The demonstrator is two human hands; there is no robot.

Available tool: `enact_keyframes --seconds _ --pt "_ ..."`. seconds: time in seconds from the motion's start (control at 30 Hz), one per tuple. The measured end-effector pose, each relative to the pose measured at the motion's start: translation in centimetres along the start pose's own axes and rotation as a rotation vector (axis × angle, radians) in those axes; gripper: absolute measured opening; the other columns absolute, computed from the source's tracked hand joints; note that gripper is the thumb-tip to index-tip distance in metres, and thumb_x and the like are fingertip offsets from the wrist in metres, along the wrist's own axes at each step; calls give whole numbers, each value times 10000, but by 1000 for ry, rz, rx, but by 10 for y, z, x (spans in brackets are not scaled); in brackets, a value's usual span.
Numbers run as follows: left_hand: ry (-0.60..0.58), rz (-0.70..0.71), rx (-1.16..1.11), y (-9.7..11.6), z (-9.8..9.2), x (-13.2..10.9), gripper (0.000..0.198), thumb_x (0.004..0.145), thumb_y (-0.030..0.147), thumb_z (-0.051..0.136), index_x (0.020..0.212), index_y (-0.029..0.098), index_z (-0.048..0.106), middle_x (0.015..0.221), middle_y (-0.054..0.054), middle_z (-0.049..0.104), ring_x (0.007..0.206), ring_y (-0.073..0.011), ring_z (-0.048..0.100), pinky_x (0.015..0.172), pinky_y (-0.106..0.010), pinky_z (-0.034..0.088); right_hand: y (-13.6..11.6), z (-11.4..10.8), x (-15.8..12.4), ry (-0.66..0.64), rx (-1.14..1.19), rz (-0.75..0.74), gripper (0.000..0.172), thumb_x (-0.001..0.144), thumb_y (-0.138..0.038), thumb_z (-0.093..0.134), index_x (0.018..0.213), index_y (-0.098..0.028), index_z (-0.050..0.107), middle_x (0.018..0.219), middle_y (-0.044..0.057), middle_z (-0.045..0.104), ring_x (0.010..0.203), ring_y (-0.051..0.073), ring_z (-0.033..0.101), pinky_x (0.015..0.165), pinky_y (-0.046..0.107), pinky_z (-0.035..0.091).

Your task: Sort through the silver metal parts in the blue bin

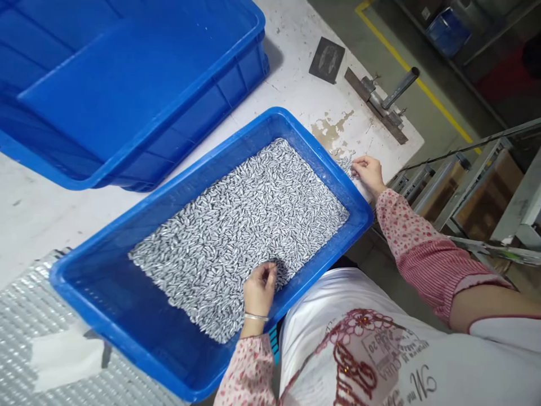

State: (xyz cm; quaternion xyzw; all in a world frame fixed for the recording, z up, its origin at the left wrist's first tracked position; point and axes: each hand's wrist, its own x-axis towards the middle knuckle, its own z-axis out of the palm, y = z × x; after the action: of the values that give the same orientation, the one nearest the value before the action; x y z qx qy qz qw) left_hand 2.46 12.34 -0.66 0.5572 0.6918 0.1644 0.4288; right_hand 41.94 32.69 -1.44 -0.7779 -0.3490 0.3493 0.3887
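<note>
A blue plastic bin (127, 349) lies slantwise before me, holding a wide layer of small silvery metal pieces (236, 225), pointed at the ends. My left hand (260, 287), with a bracelet at the wrist, is over the near side of this layer, thumb and fingers pinched together. What is between them is too small to make out. Beyond the bin's right end, my right hand (368, 173) pinches at a little heap of similar pieces (346, 163) on the white table. Its fingertips are closed, and their content cannot be made out.
A larger blue crate (236, 73) stands at the upper left. On the table are a dark square plate (327, 60) and a metal bar fixture with an upright tube (401, 87). Rows of wrapped silvery material (21, 316) with a white paper (67, 358) lie lower left. Metal racking (477, 192) borders the right.
</note>
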Motion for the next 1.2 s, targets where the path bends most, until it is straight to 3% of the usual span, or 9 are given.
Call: enact_keyframes --seconds 0.17,0.33,0.47,0.67,0.8,0.9,1.03,1.2 --pt "147 34 102 1 -12 49 294 834 409 509 858 177 687 822 -90 691 730 -212 619 711 -317 454 42 12 18 -46 -113 33 183 727 -178 606 882 -96 659 615 -9 608 538 115 589 548 233 482" --pt "237 64 335 27 -16 115 316 863 304 470 1016 175 714 878 -104 635 762 -214 580 704 -311 429 46 14 23 -65 -359 -190 270 792 -230 542 962 -107 712 620 0 631 540 134 590 673 299 517" --pt "195 53 421 33 -16 143 322 871 279 464 1046 199 722 922 -101 608 753 -208 563 646 -301 408 43 9 17 -10 -274 -193 339 787 -259 553 1064 -110 681 629 -4 632 525 136 585 634 295 515" --pt "157 92 429 24 -17 150 270 861 333 511 959 211 731 922 -87 600 726 -200 549 605 -297 390 24 -8 -11 12 -1 -147 303 780 -341 619 998 -133 655 673 -6 629 492 80 531 471 192 425" --pt "163 112 415 19 -20 149 228 845 310 523 876 196 718 916 -87 597 734 -201 550 642 -301 411 -12 -10 -37 42 102 -249 225 811 -314 611 966 -155 649 691 -9 629 513 67 538 487 177 427" --pt "187 114 392 14 -20 145 210 834 283 531 883 173 703 901 -94 596 777 -210 564 714 -309 440 -43 4 -65 8 130 -332 181 841 -299 586 951 -169 647 692 -12 631 525 67 542 499 177 434" --pt "213 121 364 9 -19 139 256 849 279 519 986 152 694 942 -104 597 819 -214 576 756 -315 451 -67 43 -109 -261 66 -411 172 859 -284 566 939 -169 666 692 -10 653 538 79 557 519 192 445" --pt "154 130 440 13 -19 139 303 880 289 490 1099 217 688 997 -89 588 823 -208 583 668 -298 421 -60 102 -149 -617 -72 -515 130 838 -212 589 863 -149 700 762 16 694 639 97 599 611 206 453"
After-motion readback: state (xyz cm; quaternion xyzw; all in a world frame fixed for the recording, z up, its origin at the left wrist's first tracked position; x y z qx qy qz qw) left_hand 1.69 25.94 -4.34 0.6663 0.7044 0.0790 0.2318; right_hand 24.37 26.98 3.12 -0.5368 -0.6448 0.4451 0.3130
